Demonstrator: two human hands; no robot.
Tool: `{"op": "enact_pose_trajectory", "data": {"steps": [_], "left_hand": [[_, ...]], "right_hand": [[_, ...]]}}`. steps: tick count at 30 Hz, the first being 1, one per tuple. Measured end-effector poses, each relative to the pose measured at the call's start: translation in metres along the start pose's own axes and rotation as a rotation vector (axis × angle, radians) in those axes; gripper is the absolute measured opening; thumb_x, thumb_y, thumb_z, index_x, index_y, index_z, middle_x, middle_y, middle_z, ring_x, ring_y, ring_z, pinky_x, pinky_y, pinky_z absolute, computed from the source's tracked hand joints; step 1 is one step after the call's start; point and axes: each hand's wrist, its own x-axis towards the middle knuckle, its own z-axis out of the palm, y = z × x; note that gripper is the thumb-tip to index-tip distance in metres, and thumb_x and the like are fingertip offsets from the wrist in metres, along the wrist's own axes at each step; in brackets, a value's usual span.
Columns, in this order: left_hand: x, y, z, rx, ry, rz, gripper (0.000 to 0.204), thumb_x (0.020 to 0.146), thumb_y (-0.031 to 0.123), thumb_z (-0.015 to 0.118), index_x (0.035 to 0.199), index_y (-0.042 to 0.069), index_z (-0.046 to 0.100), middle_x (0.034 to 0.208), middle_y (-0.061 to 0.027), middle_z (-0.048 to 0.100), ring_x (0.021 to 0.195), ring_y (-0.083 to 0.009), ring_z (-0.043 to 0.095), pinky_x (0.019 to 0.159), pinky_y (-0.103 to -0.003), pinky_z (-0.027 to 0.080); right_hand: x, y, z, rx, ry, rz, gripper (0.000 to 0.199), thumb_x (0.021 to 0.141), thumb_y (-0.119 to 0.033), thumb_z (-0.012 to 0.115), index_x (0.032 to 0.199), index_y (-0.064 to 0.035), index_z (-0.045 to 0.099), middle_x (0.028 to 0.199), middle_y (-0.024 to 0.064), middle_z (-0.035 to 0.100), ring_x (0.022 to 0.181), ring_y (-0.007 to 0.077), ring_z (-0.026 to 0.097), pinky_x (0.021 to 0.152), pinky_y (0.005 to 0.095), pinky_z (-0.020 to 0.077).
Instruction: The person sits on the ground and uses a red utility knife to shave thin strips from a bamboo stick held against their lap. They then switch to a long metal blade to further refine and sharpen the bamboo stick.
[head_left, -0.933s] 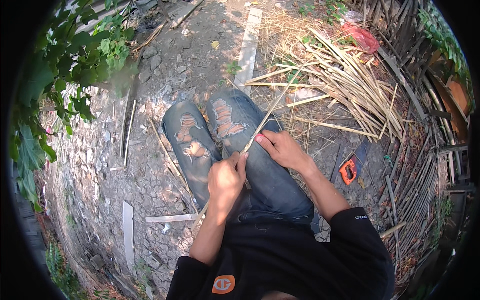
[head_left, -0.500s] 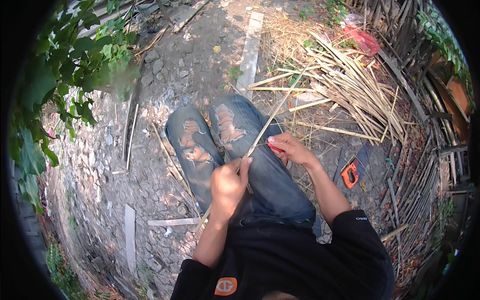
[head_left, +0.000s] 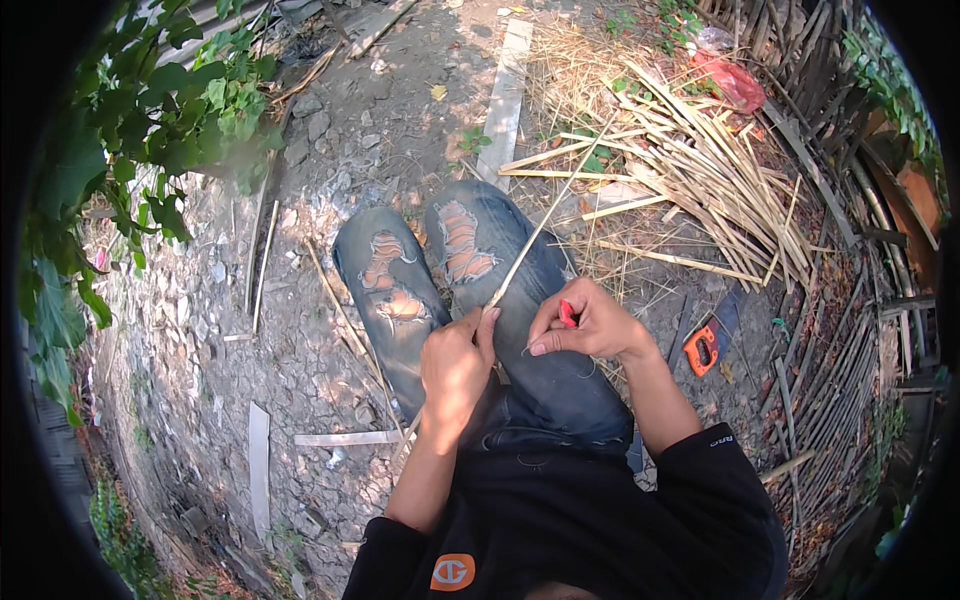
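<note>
A long thin bamboo strip (head_left: 540, 230) slants up and away across my legs, and my left hand (head_left: 455, 365) is closed around it above my lap. Its near end sticks out below my left wrist. My right hand (head_left: 590, 320) is closed on a small red-handled tool (head_left: 568, 314); the rest of that tool is hidden by the fingers. A fine pale strand shows at the right thumb and index fingertips, which are pressed together. This hand sits over my right thigh, apart from the strip.
A pile of split bamboo strips (head_left: 700, 180) lies on the ground at the far right, with a red plastic bag (head_left: 730, 80) behind it. An orange-handled saw (head_left: 703, 348) rests to my right. A flat board (head_left: 505, 100) lies ahead. Leafy vines (head_left: 140, 120) hang at the left.
My right hand has drawn back toward me from beside the strip and turned, its red-handled tool now pointing up. My left hand keeps its hold, nearly still.
</note>
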Motion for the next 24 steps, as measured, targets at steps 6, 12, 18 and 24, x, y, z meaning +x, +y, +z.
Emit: {"op": "enact_pose_trajectory", "data": {"steps": [6,12,18,24], "left_hand": [[0.001,-0.013,-0.012,0.011,-0.106,-0.009,0.038,0.104,0.028,0.065,0.077,0.0,0.068,0.064,-0.0261,0.062,0.061,-0.0471,0.064,0.055,-0.051,0.049],[-0.002,-0.015,-0.01,-0.059,-0.111,0.012,0.039,0.102,0.027,0.069,0.073,0.001,0.065,0.062,-0.023,0.061,0.058,-0.0446,0.063,0.053,-0.049,0.046],[-0.003,-0.012,-0.008,0.038,-0.01,0.143,0.027,0.097,0.023,0.074,0.081,0.002,0.068,0.066,-0.0191,0.063,0.061,-0.0409,0.065,0.054,-0.047,0.047],[-0.006,-0.006,-0.008,0.076,0.005,0.125,0.02,0.096,0.022,0.076,0.092,0.003,0.07,0.066,-0.0164,0.064,0.061,-0.0375,0.067,0.055,-0.045,0.049]], "right_hand": [[0.007,-0.007,-0.028,-0.496,0.807,0.205,0.034,0.101,-0.034,0.07,0.102,-0.0009,0.077,0.072,0.0076,0.069,0.067,0.0203,0.066,0.066,0.0365,0.0495],[0.018,-0.015,-0.029,-0.779,0.665,0.437,0.052,0.107,-0.047,0.056,0.109,0.0008,0.074,0.081,0.0254,0.072,0.08,0.0447,0.071,0.075,0.0492,0.0539],[0.026,-0.001,-0.043,-0.808,0.879,0.317,0.053,0.107,-0.047,0.054,0.091,0.0008,0.071,0.075,0.0267,0.068,0.075,0.0475,0.068,0.069,0.0531,0.0511],[0.025,0.009,-0.072,-0.873,0.992,0.353,0.055,0.108,-0.049,0.054,0.091,0.0002,0.072,0.067,0.0276,0.064,0.068,0.049,0.066,0.063,0.0536,0.0497]]}}
